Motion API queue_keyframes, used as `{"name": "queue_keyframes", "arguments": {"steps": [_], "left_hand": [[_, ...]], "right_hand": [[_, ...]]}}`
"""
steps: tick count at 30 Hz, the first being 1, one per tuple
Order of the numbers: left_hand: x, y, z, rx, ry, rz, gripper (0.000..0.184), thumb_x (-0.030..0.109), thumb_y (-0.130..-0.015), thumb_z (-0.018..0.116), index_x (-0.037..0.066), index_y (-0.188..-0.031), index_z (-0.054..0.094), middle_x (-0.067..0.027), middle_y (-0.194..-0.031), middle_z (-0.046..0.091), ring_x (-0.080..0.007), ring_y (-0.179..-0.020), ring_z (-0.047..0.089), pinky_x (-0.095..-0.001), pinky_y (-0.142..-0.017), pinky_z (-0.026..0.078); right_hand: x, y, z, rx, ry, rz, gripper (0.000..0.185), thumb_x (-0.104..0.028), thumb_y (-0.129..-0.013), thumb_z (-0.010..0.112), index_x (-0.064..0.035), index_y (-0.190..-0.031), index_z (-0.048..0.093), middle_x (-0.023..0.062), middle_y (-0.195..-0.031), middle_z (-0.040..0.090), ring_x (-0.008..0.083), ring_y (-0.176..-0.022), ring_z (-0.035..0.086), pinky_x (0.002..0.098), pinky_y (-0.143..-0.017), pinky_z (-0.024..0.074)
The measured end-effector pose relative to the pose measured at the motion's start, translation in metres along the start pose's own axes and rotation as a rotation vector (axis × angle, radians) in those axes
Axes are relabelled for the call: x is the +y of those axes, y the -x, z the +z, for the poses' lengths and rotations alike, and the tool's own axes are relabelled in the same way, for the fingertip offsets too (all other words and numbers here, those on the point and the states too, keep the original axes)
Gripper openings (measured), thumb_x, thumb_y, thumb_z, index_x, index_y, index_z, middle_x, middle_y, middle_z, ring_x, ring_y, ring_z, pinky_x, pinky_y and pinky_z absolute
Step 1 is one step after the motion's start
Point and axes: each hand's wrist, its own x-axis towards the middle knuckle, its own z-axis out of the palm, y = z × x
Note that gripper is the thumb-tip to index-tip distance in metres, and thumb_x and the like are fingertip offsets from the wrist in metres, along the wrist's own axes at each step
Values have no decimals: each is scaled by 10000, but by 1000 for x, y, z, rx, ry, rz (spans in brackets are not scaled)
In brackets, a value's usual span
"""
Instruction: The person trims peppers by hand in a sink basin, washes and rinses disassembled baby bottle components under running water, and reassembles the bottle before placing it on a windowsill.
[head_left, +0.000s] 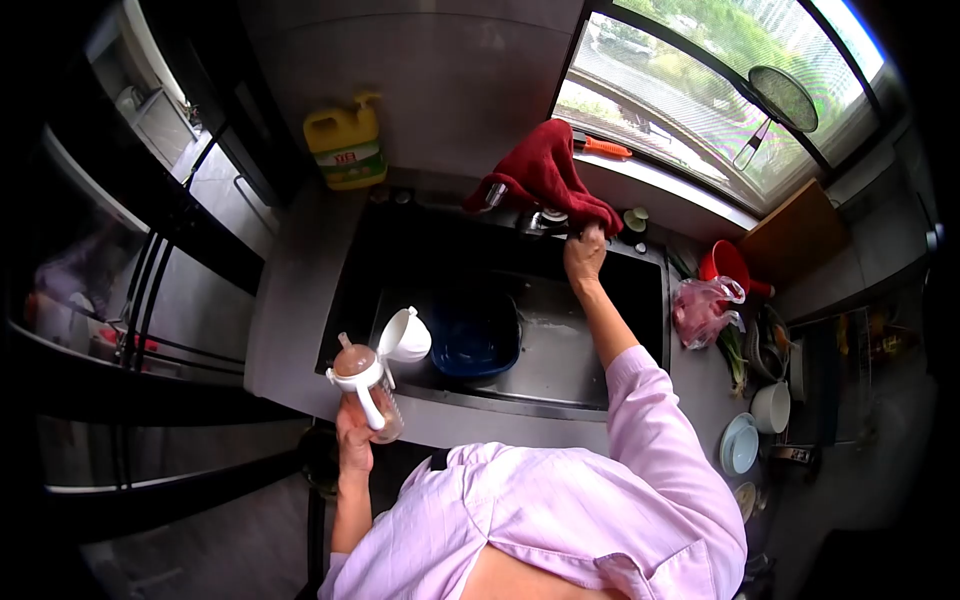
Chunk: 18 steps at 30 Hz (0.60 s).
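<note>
My left hand (pixel 354 440) is wrapped round a clear baby bottle (pixel 385 418) with white handles, held upright at the front left edge of the sink. Its teat shows, and the white flip lid (pixel 407 337) hangs open to the right. My right hand (pixel 585 256) reaches across the sink, its fingers closed at the lower corner of a dark red cloth (pixel 545 170). That cloth is draped over the tap (pixel 545 221), whose spout pokes out at the left. Whether my fingers also touch the tap is hidden.
A dark blue basin (pixel 475 335) sits in the sink (pixel 560 350). Behind it, a yellow jug (pixel 344 148) stands left, and an orange-handled tool (pixel 605 147) lies on the sill. At right are a plastic bag (pixel 703 310), a red container (pixel 724 263), bowls (pixel 770 408) and spring onions (pixel 733 362).
</note>
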Motion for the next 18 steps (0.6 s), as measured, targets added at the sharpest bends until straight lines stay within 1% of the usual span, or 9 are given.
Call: {"name": "queue_keyframes", "arguments": {"steps": [1, 3, 5, 8, 10, 12, 13, 15, 18], "left_hand": [[2, -1, 3, 0, -2, -1, 803, 160, -489, 745, 56, -1208, 401, -29, -1089, 520, -167, -1012, 517, -287, -919, 390], [5, -1, 13, 60, 6, 92, 641, 159, -493, 650, 44, -1087, 438, -59, -905, 560, -167, -853, 557, -269, -819, 433], [9, -1, 14, 48, 0, 91, 634, 156, -493, 642, 43, -1083, 440, -60, -906, 560, -168, -853, 557, -271, -822, 431], [12, -3, 17, 33, -10, 92, 627, 154, -491, 635, 41, -1078, 442, -62, -905, 559, -171, -852, 557, -275, -827, 429], [12, -5, 17, 31, -14, 96, 627, 156, -490, 637, 40, -1075, 444, -64, -904, 559, -172, -852, 557, -277, -828, 429], [10, -7, 15, 8, 13, 89, 634, 163, -494, 642, 38, -1083, 444, -68, -906, 560, -172, -849, 557, -277, -823, 430], [11, -7, 16, 10, 12, 87, 634, 163, -494, 642, 38, -1083, 444, -68, -906, 560, -172, -849, 557, -277, -823, 430], [11, -7, 18, -7, 4, 103, 662, 165, -496, 649, 39, -1111, 439, -65, -936, 565, -174, -873, 560, -275, -836, 430], [5, -9, 13, 9, -36, 67, 701, 165, -493, 653, 43, -1147, 432, -56, -988, 564, -176, -912, 562, -274, -859, 428]], "right_hand": [[-5, 1, -5, 50, 25, -1, 209, -82, -754, 501, 12, -941, 498, 282, -807, 553, 450, -780, 530, 484, -672, 427], [-8, 2, -10, 101, 47, -5, 186, -69, -752, 477, 23, -911, 506, 283, -801, 556, 449, -756, 539, 497, -659, 434], [3, 4, -9, -273, 65, 118, 170, -84, -741, 479, 32, -826, 570, 274, -759, 566, 428, -741, 557, 485, -646, 438], [22, 9, 14, -297, -20, 127, 169, -92, -730, 483, 28, -737, 601, 265, -722, 561, 409, -721, 569, 478, -624, 438], [18, 9, 17, -234, -27, 90, 150, -77, -721, 485, 25, -708, 594, 262, -691, 552, 409, -692, 567, 481, -602, 431], [11, 9, 21, -148, 1, 29, 193, -159, -765, 552, 18, -688, 566, 232, -674, 548, 393, -685, 554, 452, -570, 402], [8, 9, 25, -151, 1, 30, 193, -159, -765, 552, 18, -688, 566, 232, -674, 548, 393, -685, 554, 452, -570, 402], [3, 5, 38, -92, -30, -92, 136, -75, -710, 490, 22, -644, 560, 244, -635, 528, 396, -671, 553, 474, -595, 417], [-4, 0, 57, -335, -78, -25, 219, -154, -740, 541, 28, -616, 546, 253, -664, 523, 397, -688, 544, 463, -601, 411]]}}
